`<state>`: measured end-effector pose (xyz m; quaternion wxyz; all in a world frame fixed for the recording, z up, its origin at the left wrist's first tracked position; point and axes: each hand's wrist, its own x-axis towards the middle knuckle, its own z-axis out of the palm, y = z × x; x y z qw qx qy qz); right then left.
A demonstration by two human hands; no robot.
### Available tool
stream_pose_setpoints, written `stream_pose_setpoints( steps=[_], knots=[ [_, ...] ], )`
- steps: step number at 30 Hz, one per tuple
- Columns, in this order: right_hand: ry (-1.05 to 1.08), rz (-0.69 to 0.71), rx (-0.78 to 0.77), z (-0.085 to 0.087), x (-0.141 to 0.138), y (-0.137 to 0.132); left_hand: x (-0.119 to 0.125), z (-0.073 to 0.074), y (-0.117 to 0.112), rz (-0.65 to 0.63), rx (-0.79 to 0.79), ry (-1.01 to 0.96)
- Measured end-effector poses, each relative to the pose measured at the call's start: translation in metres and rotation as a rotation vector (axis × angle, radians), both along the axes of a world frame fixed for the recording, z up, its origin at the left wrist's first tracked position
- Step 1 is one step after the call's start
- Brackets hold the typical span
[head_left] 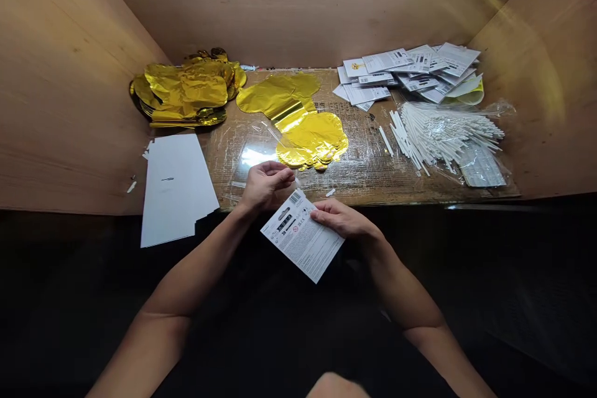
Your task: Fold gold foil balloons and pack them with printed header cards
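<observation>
Plywood walls (298, 6) box a bench (368, 183) under clear plastic. The right hand (340, 219) grips a printed card (303, 236), fingers flat on top, just off the bench's front edge; the left hand (264, 185) curls narrow beside it, whether holding anything I cannot tell. Beyond lie gold foil balloons (298, 124), white sticks (443, 137) and more cards (401, 71).

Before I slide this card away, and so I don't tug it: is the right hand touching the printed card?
Touching: the head view shows the right hand with its fingers lying on the upper right part of the printed card.

Left hand (265, 186) raised, fingers curled inward, right hand (338, 219) palm down, fingers extended forward
</observation>
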<state>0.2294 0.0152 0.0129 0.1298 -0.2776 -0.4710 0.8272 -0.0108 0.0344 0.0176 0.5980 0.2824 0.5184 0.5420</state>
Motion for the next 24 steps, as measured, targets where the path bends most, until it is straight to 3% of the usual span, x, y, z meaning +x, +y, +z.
stream_pose_setpoints(
  steps=[7,11,14,16,21,24],
  knots=[
    [-0.138,-0.226,0.104,-0.012,0.007,0.010,-0.026,0.012,-0.003,-0.409,-0.247,-0.227],
    [-0.399,-0.236,0.464,0.000,0.009,0.007,-0.035,0.015,-0.001,-0.509,-0.303,-0.343],
    [-0.604,-0.293,0.745,0.011,0.008,0.001,-0.024,0.013,-0.006,-0.438,-0.268,-0.240],
    [-0.658,-0.362,0.811,0.014,0.005,-0.005,-0.010,0.008,-0.013,-0.344,-0.170,-0.177],
    [-0.560,-0.610,0.703,-0.004,-0.007,-0.026,0.030,-0.014,-0.037,-0.028,0.044,-0.038],
    [-0.487,-0.671,0.611,-0.013,-0.008,-0.033,0.038,-0.021,-0.046,0.010,0.062,0.002]
  ],
)
